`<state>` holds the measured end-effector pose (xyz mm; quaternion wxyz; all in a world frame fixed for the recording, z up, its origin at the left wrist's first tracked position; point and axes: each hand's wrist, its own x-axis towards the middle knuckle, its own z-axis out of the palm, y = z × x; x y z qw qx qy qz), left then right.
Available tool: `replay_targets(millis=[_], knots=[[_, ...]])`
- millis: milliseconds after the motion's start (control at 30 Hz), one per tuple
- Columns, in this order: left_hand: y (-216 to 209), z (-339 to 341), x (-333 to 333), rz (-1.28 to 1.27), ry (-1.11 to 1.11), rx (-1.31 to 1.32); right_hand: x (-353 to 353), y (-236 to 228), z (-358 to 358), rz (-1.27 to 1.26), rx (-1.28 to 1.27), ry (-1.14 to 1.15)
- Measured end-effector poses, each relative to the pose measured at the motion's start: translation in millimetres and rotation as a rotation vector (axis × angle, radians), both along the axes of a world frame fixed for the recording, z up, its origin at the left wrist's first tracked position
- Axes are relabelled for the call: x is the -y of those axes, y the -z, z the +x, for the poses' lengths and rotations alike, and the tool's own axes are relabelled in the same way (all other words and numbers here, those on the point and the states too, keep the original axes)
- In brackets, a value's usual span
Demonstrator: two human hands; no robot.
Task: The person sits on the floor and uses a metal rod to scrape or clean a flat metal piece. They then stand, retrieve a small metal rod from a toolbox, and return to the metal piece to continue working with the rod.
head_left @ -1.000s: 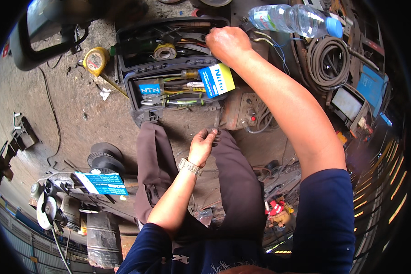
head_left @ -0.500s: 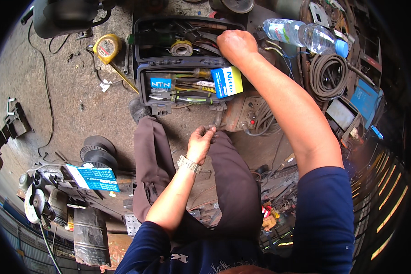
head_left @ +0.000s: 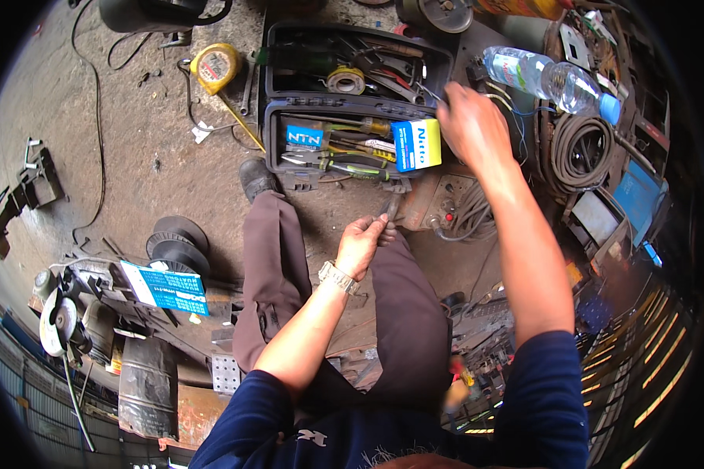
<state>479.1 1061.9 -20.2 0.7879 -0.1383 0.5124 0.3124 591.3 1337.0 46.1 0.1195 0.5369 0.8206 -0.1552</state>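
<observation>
At the right end of an open black toolbox (head_left: 272,156), my right hand (head_left: 475,125) is closed around a thin tool with a slim metal shaft (head_left: 430,92); its handle is hidden in the fingers. My left hand (head_left: 363,244) hovers over my lap, pinching the lower end of a small dark grey cylindrical piece (head_left: 392,205). In the toolbox lie green-and-black pliers (head_left: 344,166), a roll of tape (head_left: 345,80), a dark green handle (head_left: 297,59) and several hand tools. A blue, white and yellow small box (head_left: 416,145) rests on the near compartment's right end.
A yellow tape measure (head_left: 216,67) lies left of the toolbox, its blade pulled out, beside a wrench (head_left: 247,87). To the right are a water bottle (head_left: 551,80) and a coiled cable (head_left: 583,152). A black spool (head_left: 177,244) and an angle grinder (head_left: 61,324) sit at left.
My right hand has come out of the toolbox's far compartment, toward me and to the right, and now shows a thin shaft in its fingers. My left hand keeps its pinch.
</observation>
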Motion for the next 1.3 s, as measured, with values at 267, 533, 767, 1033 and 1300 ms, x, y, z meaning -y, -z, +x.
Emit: replay_targets(millis=[267, 533, 767, 1033, 1300], knots=[[-1, -10, -12, 0.067, -0.254, 0.064, 130, -34, 24, -0.501, -0.424, 0.727], [-8, -7, -13, 0.057, -0.311, 0.112, 195, -1, 29, -0.689, -0.419, 0.860], [2, -4, -6, 0.012, -0.206, 0.012, 198, -10, 43, -0.678, -0.222, 0.769], [15, 0, 7, -0.074, -0.168, -0.060, 159, 13, 76, 0.268, -0.706, 1.060], [12, -1, 8, -0.082, -0.175, -0.065, 147, 48, 76, 0.177, -0.545, 1.015]])
